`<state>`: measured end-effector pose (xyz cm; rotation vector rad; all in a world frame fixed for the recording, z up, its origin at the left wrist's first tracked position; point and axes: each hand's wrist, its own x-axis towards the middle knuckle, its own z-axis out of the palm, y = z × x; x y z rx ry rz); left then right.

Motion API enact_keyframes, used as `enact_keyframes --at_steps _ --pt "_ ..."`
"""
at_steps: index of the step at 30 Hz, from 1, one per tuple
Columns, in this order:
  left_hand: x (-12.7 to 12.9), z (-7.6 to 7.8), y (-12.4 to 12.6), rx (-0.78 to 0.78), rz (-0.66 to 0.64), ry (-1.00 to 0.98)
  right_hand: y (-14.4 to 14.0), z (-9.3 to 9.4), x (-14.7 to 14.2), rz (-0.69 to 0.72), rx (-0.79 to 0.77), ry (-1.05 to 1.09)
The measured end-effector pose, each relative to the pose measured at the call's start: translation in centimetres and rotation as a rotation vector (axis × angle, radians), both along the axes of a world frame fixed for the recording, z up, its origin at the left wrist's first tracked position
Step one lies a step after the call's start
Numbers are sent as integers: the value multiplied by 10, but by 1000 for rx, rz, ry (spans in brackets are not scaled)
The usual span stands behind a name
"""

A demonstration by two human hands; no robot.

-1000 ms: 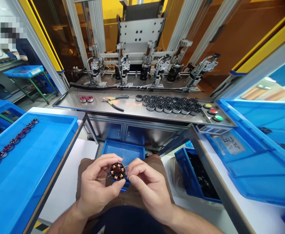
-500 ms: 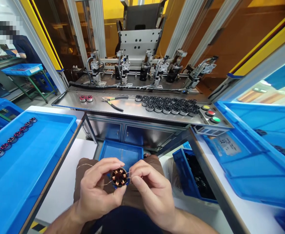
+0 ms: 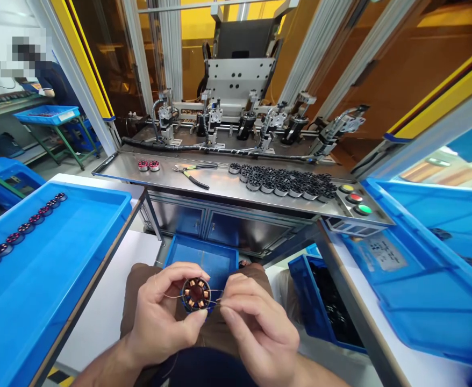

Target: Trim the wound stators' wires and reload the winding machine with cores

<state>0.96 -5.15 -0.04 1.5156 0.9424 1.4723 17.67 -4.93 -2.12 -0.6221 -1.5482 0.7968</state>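
A round motor stator with copper coils around its inside faces up above my lap. My left hand is closed around its left side, with the thumb at the lower rim and the fingers at the upper rim. Thin wires stick out from both sides of the stator. My right hand pinches the ends of the wires on the right between thumb and fingertips, a little apart from the stator.
On the steel ledge lie two red-topped stators, cutting pliers and many black stators. A blue tray with a row of stators stands left. Coloured buttons and a blue bin are right. A co-worker is far left.
My right hand has moved slightly right and down, with the wires drawn out between it and the stator. The stator has turned a little in my left hand. The head view has shifted slightly.
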Motion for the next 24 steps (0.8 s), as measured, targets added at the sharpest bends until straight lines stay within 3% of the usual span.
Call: enact_keyframes --at_steps 5,11,20,24 --pt "2 0 1 -14 -36 -21 2 1 -1 -52 1 14" --pt "1 -2 0 -97 -77 -9 12 6 2 -11 97 -26" --pt "6 -5 -1 74 57 79 -4 2 -4 -35 38 56" --pt "9 -1 -1 7 29 7 2 1 3 28 63 74"
